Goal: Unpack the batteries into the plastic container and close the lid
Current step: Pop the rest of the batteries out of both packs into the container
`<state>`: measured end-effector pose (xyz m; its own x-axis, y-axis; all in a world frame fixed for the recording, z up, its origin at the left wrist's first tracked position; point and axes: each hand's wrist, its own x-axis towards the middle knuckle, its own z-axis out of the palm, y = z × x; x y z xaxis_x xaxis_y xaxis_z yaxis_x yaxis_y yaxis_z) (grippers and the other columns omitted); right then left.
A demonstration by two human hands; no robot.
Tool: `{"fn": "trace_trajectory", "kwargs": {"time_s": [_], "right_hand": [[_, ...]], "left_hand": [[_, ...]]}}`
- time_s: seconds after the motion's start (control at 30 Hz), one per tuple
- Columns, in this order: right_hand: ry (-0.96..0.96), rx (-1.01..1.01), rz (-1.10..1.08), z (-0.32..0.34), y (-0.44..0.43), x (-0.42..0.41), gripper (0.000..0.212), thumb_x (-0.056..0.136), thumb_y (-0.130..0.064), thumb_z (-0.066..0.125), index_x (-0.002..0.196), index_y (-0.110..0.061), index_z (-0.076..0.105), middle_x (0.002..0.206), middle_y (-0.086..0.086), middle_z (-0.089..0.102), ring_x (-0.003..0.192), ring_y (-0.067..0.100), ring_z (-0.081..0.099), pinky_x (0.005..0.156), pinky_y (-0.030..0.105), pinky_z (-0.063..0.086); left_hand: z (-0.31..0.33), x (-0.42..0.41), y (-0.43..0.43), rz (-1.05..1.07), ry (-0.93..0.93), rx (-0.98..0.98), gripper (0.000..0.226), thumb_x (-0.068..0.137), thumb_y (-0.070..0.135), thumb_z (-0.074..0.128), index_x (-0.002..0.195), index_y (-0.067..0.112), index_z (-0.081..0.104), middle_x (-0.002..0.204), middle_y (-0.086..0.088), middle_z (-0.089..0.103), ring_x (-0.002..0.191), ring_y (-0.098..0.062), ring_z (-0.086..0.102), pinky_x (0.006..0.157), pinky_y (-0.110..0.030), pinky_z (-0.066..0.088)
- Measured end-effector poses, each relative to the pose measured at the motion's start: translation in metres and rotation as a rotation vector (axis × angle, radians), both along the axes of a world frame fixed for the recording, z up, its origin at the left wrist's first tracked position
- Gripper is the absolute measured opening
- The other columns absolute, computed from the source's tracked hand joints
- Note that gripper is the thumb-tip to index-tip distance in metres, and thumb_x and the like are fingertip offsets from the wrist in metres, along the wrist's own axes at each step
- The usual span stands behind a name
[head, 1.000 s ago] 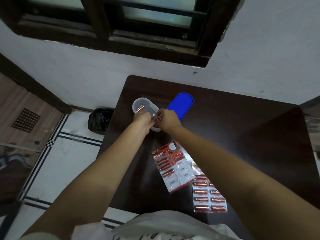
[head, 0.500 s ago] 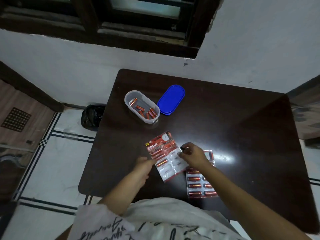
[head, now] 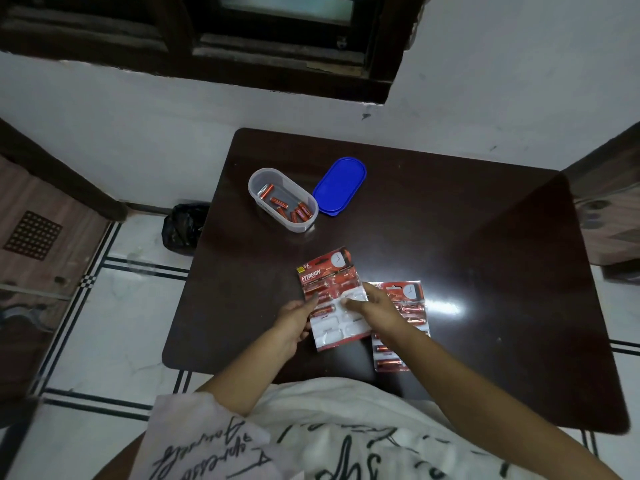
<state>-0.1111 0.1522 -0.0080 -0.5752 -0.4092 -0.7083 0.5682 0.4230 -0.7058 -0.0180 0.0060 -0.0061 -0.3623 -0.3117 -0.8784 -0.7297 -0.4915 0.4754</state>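
Note:
A clear oval plastic container (head: 257, 183) stands open at the table's back left with several red batteries (head: 290, 210) lying in it. Its blue lid (head: 340, 186) lies flat beside it on the right. A red blister pack (head: 330, 293) with several emptied pockets lies near the front of the table. My left hand (head: 293, 321) holds its left edge, thumb on top. My right hand (head: 372, 306) rests on the pack's right side, fingers on the blisters. A second battery pack (head: 403, 327) lies under my right wrist, partly hidden.
The dark glossy table (head: 485, 271) stands against a white wall under a window. A black bag (head: 181, 228) sits on the tiled floor at the table's left. My white printed shirt fills the bottom of the view.
Both hands left the container and came back to the front of the table. They now lie on the opened blister pack, closer together than half a second ago.

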Motion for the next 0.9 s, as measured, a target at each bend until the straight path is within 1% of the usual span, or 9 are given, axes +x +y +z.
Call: {"fn": "trace_trajectory", "kwargs": {"time_s": [0.17, 0.23, 0.3, 0.37, 0.43, 0.53, 0.67, 0.77, 0.9], "right_hand": [[-0.101, -0.087, -0.076, 0.008, 0.003, 0.017, 0.029, 0.087, -0.008, 0.071, 0.115, -0.006, 0.065, 0.104, 0.013, 0.076, 0.089, 0.029, 0.074, 0.072, 0.036, 0.06], [-0.166, -0.154, -0.095, 0.011, 0.003, 0.02, 0.027, 0.096, -0.021, 0.059, 0.115, -0.004, 0.066, 0.107, 0.017, 0.074, 0.091, 0.029, 0.073, 0.073, 0.034, 0.058], [-0.304, -0.226, -0.168, 0.012, 0.005, 0.019, 0.05, 0.102, -0.041, 0.038, 0.118, -0.005, 0.067, 0.113, 0.018, 0.072, 0.101, 0.032, 0.07, 0.081, 0.038, 0.055], [-0.404, -0.27, -0.226, 0.012, 0.008, 0.018, 0.057, 0.102, -0.043, 0.029, 0.12, -0.004, 0.067, 0.118, 0.019, 0.07, 0.107, 0.035, 0.067, 0.086, 0.042, 0.053], [-0.364, -0.264, -0.148, 0.011, 0.01, 0.019, 0.041, 0.102, -0.028, 0.037, 0.12, -0.005, 0.066, 0.118, 0.019, 0.07, 0.107, 0.035, 0.068, 0.085, 0.041, 0.055], [-0.216, -0.19, 0.004, 0.013, 0.011, 0.026, 0.02, 0.097, -0.009, 0.054, 0.107, -0.011, 0.071, 0.106, 0.013, 0.075, 0.093, 0.025, 0.074, 0.076, 0.034, 0.058], [-0.017, -0.142, 0.025, 0.011, 0.017, 0.029, 0.019, 0.092, 0.003, 0.059, 0.098, -0.011, 0.07, 0.088, -0.001, 0.076, 0.081, 0.014, 0.074, 0.067, 0.023, 0.057], [0.008, -0.133, -0.031, 0.007, 0.016, 0.032, 0.019, 0.095, 0.005, 0.053, 0.094, -0.008, 0.067, 0.082, -0.001, 0.075, 0.078, 0.012, 0.073, 0.066, 0.023, 0.057], [0.095, -0.105, 0.014, 0.008, 0.012, 0.038, 0.028, 0.095, 0.014, 0.047, 0.085, -0.01, 0.06, 0.064, -0.014, 0.072, 0.067, -0.004, 0.069, 0.064, 0.014, 0.051]], "left_hand": [[-0.005, 0.007, 0.007, 0.127, 0.113, 0.173, 0.017, 0.092, 0.018, 0.065, 0.107, 0.011, 0.06, 0.095, -0.011, 0.07, 0.08, -0.025, 0.067, 0.075, -0.04, 0.056], [-0.006, 0.008, 0.008, 0.144, 0.126, 0.185, 0.023, 0.093, 0.017, 0.064, 0.113, 0.007, 0.06, 0.098, -0.015, 0.07, 0.08, -0.027, 0.067, 0.071, -0.041, 0.058], [-0.008, 0.01, 0.008, 0.139, 0.142, 0.194, 0.027, 0.093, 0.018, 0.064, 0.116, 0.005, 0.06, 0.106, -0.018, 0.069, 0.083, -0.028, 0.067, 0.074, -0.042, 0.058], [-0.01, 0.01, 0.008, 0.139, 0.164, 0.192, 0.029, 0.091, 0.019, 0.065, 0.116, 0.004, 0.061, 0.108, -0.018, 0.069, 0.086, -0.029, 0.067, 0.08, -0.045, 0.056], [-0.011, 0.01, 0.009, 0.13, 0.175, 0.173, 0.026, 0.089, 0.018, 0.067, 0.11, 0.004, 0.062, 0.1, -0.016, 0.071, 0.082, -0.028, 0.068, 0.077, -0.043, 0.057], [-0.015, 0.01, 0.012, 0.12, 0.174, 0.147, 0.02, 0.088, 0.017, 0.069, 0.103, 0.006, 0.063, 0.092, -0.014, 0.072, 0.076, -0.026, 0.069, 0.068, -0.039, 0.059], [-0.017, 0.012, 0.01, 0.085, 0.173, 0.161, 0.024, 0.087, 0.017, 0.071, 0.107, 0.007, 0.061, 0.092, -0.014, 0.072, 0.075, -0.025, 0.07, 0.063, -0.038, 0.061], [-0.017, 0.012, 0.01, 0.054, 0.168, 0.189, 0.029, 0.086, 0.017, 0.071, 0.111, 0.007, 0.059, 0.098, -0.015, 0.073, 0.08, -0.027, 0.071, 0.068, -0.042, 0.061], [-0.018, 0.011, 0.012, 0.073, 0.185, 0.253, 0.021, 0.09, 0.019, 0.066, 0.108, 0.011, 0.057, 0.098, -0.013, 0.072, 0.081, -0.027, 0.07, 0.068, -0.04, 0.058]]}}
